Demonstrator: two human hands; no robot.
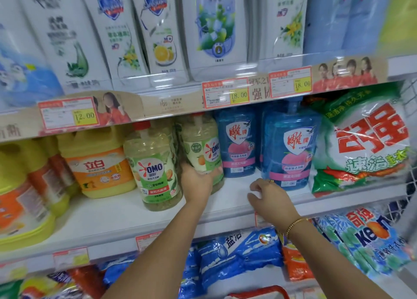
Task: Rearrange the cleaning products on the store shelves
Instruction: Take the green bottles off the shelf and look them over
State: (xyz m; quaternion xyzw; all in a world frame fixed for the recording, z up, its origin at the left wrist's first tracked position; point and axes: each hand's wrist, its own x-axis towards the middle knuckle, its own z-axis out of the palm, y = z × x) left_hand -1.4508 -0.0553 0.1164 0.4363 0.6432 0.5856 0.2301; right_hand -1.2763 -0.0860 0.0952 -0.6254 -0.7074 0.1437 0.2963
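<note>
On the middle shelf (126, 217), my left hand (196, 181) grips the lower part of a green OMO dish-soap bottle (200, 149) that stands back on the shelf. A second OMO bottle (155, 165) stands to its left, nearer the front. Two blue pump bottles stand to the right, one at the back (238, 145) and one in front (290, 149). My right hand (270, 199) hovers just in front of the front blue bottle, fingers loosely curled and holding nothing.
Yellow detergent jugs (99, 163) fill the shelf's left. A large green-and-white washing powder bag (363, 145) lies at the right. White body-wash bottles (214, 25) line the shelf above. Blue powder bags (239, 253) lie on the shelf below.
</note>
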